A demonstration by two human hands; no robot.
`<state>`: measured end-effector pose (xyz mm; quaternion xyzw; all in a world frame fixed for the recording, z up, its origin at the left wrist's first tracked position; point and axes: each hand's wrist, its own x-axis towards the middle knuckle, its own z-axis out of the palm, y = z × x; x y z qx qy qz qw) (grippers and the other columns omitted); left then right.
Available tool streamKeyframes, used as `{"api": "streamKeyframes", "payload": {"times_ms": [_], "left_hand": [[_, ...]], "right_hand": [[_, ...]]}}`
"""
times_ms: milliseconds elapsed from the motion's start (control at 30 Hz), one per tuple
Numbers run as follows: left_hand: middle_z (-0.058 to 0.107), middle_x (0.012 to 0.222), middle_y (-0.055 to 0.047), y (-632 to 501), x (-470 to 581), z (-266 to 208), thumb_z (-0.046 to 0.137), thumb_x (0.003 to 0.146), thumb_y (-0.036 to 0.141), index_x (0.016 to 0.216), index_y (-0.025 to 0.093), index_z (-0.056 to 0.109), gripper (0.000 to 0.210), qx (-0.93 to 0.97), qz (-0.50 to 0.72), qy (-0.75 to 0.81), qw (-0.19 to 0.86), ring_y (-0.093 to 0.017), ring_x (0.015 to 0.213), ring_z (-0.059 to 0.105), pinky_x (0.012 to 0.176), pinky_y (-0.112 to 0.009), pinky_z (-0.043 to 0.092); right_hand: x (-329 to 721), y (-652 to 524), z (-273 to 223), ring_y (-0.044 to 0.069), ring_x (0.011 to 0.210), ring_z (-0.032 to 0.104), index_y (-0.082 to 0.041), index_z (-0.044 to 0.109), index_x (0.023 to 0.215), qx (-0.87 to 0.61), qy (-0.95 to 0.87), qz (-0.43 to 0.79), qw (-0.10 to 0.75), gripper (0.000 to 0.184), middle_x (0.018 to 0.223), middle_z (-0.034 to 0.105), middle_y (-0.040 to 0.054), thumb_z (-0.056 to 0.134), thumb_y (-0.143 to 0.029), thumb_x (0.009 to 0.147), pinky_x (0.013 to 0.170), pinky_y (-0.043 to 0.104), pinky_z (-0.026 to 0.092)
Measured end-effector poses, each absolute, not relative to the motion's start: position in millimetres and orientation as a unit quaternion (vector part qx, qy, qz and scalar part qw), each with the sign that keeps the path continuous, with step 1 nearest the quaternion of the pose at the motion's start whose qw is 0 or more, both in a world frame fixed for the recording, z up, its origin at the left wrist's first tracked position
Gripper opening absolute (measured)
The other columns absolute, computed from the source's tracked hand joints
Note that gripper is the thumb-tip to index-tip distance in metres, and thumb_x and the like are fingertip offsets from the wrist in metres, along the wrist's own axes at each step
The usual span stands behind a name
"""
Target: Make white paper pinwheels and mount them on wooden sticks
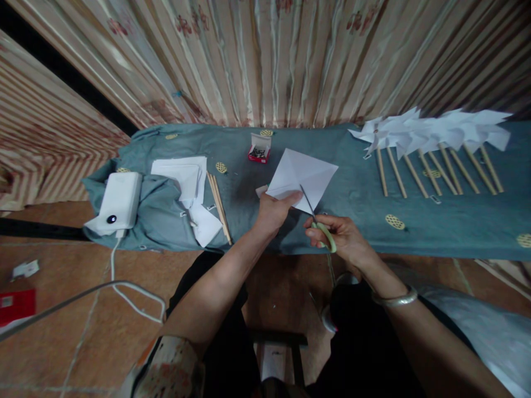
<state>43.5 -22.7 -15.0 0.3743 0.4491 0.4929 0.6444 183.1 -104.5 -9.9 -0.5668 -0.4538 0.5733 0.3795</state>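
Note:
A white square of paper (pixel 309 171) with diagonal creases is held above the cloth by my left hand (pixel 274 213), thumb on top and fingers underneath. My right hand (pixel 338 235) grips scissors (pixel 326 235) with light green handles. Their blades lie at the paper's near corner, pointing toward its middle; how far they have cut in I cannot tell. Just beyond my left hand stands a small open red box (pixel 259 152) with tiny dark metal pieces inside.
Finished paper pinwheels (pixel 440 132) on wooden sticks lie in a row at the right. Left are stacked white paper sheets (pixel 178 171), loose wooden sticks (pixel 218 207) and a white power bank (pixel 119 202) with a cable. A green-grey cloth (pixel 360 221) covers the table; a curtain (pixel 265 66) hangs behind.

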Motion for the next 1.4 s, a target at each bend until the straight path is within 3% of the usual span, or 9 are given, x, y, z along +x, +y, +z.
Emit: {"api": "streamKeyframes", "payload": {"times_ms": [400,633,1400], "left_hand": [[0.067,0.069,-0.001,-22.1,43.3,-15.0,0.079,0.055,0.025,0.07,0.017,0.066,0.021,0.373,0.493,0.445,0.648,-0.015,0.063,0.058,0.061,-0.027,0.046],[0.07,0.074,-0.002,-22.1,42.4,-16.3,0.079,0.057,0.024,0.071,0.018,0.067,0.019,0.374,0.494,0.439,0.65,-0.017,0.067,0.062,0.066,-0.03,0.047],[0.071,0.074,-0.003,-21.9,43.5,-13.7,0.079,0.057,0.026,0.073,0.018,0.069,0.02,0.369,0.485,0.455,0.649,-0.018,0.068,0.063,0.062,-0.03,0.047]], "right_hand": [[179.6,-103.5,-8.4,0.008,0.047,0.045,-0.018,0.066,0.07,-0.565,-0.447,0.576,0.386,0.039,0.051,0.054,-0.0037,0.08,-0.053,0.062,0.045,0.022,0.035],[179.5,-104.0,-8.4,0.008,0.047,0.045,-0.019,0.067,0.071,-0.569,-0.447,0.57,0.39,0.039,0.051,0.055,-0.0038,0.081,-0.054,0.062,0.045,0.022,0.036],[176.3,-103.3,-6.0,0.008,0.045,0.044,-0.019,0.065,0.067,-0.58,-0.439,0.565,0.391,0.044,0.049,0.052,-0.0044,0.081,-0.059,0.058,0.042,0.022,0.036]]}}
